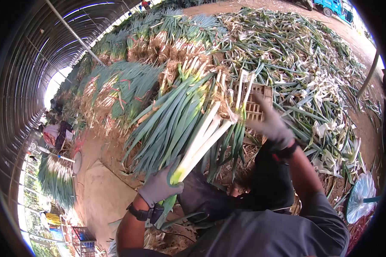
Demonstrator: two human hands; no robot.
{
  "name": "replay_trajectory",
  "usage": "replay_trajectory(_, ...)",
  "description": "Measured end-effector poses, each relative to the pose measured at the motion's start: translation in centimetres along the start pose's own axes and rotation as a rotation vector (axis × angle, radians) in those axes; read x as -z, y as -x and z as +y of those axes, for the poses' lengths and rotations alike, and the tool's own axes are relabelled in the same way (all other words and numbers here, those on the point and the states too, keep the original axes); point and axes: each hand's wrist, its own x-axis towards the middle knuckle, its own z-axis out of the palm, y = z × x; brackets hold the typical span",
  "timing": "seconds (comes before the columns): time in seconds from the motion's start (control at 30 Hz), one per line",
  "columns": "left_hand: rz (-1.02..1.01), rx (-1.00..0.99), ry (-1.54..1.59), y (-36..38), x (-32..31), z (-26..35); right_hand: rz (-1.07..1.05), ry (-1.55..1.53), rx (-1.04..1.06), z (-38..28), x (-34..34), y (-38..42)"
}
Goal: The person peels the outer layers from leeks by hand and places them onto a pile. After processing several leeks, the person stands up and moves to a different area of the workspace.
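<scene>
My left hand (159, 187), in a grey glove, is wrapped round a few thick green onions (205, 144) just above where the white stalks turn green. Their root ends point up and away, and the leaves hang below the hand. My right hand (273, 127), also gloved and slightly blurred, is beside the root ends with its fingers apart and nothing in it. In front of my legs lies a heap of untrimmed green onions (169, 118), roots on the far side. Two peeled stalks (244, 92) lean on a tan plastic crate (266, 92) beyond my right hand.
Tied bundles of green onions (116, 92) cover the ground ahead and left. Stripped leaves (304, 73) form a wide pile to the right. A clear plastic bag (361, 199) is at right. Another person (55, 132) sits far left, near a dark crate (84, 242). A blue vehicle (332, 7) stands at the back.
</scene>
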Motion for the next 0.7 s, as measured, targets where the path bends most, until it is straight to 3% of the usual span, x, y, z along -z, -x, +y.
replay_trajectory(0.03,0.002,-0.006,-0.055,0.5,-0.1,0.4,-0.082,0.11,0.104,-3.3,-1.7,-0.1)
replay_trajectory(0.07,0.008,-0.008,-0.11,1.2,-0.2,0.7,-0.007,0.374,0.375,-4.9,-3.4,-0.6)
replay_trajectory(0.13,0.046,-0.039,-0.13,2.4,-0.6,-0.1,-0.406,0.556,0.06,-4.7,-5.0,-2.7)
replay_trajectory(0.2,0.113,-0.088,-0.06,3.5,-1.5,-2.5,-0.031,-0.093,-0.25,0.9,-7.8,-3.2)
replay_trajectory(0.27,0.175,-0.079,0.06,5.5,-2.0,-4.8,0.218,-0.663,-0.405,3.2,-2.5,-6.8)
replay_trajectory(0.3,0.207,-0.074,0.112,6.5,-2.0,-5.6,0.342,-1.08,-0.365,9.8,-1.1,-8.8)
replay_trajectory(0.33,0.248,-0.046,0.149,7.7,-1.5,-6.2,0.384,-1.009,-0.395,7.4,1.5,-8.3)
replay_trajectory(0.37,0.3,-0.002,0.187,9.0,-0.7,-6.7,0.37,-1.066,-0.503,11.9,3.6,-8.9)
replay_trajectory(0.43,0.506,0.093,0.205,12.4,0.5,-8.5,0.158,-0.82,-0.677,27.6,7.5,-10.1)
replay_trajectory(0.47,0.645,0.133,0.17,14.0,1.3,-9.6,0.371,-0.763,-0.577,18.4,4.9,-7.4)
replay_trajectory(0.5,0.747,0.106,0.291,15.9,2.4,-10.3,0.425,-0.832,-0.593,20.1,4.1,-7.6)
replay_trajectory(0.53,0.852,0.064,0.399,17.8,3.8,-10.4,0.408,-0.907,-0.593,24.1,3.2,-7.5)
replay_trajectory(0.6,0.868,0.082,0.604,20.8,6.6,-9.1,0.235,-0.974,-0.481,27.2,-1.0,-6.7)
replay_trajectory(0.63,0.931,0.065,0.702,21.4,6.7,-8.6,0.085,-0.986,-0.432,23.6,-3.7,-6.2)
replay_trajectory(0.67,0.995,0.042,0.797,21.9,6.8,-8.1,-0.14,-0.968,-0.235,20.1,-7.0,-5.6)
replay_trajectory(0.7,1.009,0.09,0.777,22.4,6.6,-8.6,-0.366,-1.097,-0.249,15.6,-10.0,-5.1)
